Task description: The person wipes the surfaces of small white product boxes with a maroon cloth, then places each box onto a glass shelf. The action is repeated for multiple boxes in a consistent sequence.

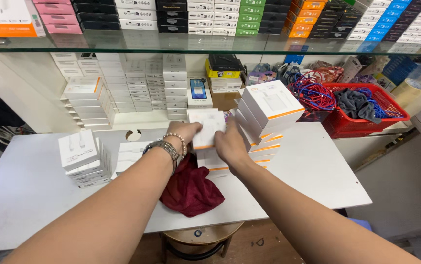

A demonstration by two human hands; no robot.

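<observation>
My left hand, with a metal watch and a bead bracelet on the wrist, grips the left side of a small white box with an orange edge. My right hand holds the same box from the right. The box is lifted a little above a low stack of similar boxes on the white table. Just right of my hands leans a taller, tilted pile of white boxes with orange stripes. A dark red cloth lies under my left forearm.
A stack of plain white boxes stands at the table's left. Behind are shelves of white boxes, a glass shelf with coloured boxes, and a red basket with cables and a grey cloth. A round stool sits under the table.
</observation>
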